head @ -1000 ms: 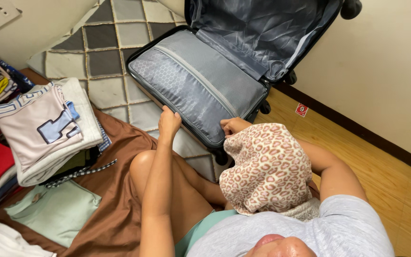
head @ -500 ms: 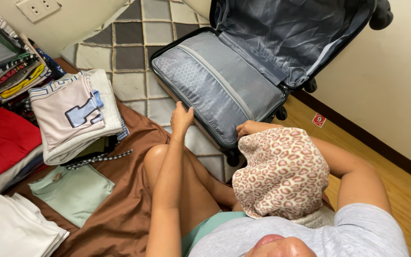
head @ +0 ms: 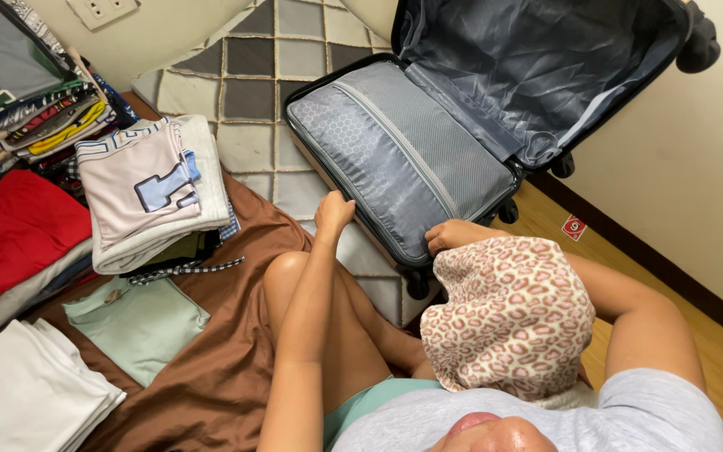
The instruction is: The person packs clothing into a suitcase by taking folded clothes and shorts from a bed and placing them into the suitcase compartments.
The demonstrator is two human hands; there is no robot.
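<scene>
Grey mesh lines the open suitcase (head: 395,159), left hand (head: 332,213) and right hand (head: 453,236) both gripping its near rim.

One view only, from a camera worn on the person's head; it looks steeply down and forward over the chest and knees, close to the left hand (head: 333,209) and right hand (head: 449,237); the open suitcase (head: 395,159) lies ahead against the wall; folded clothes (head: 148,188) fill the left side.
</scene>
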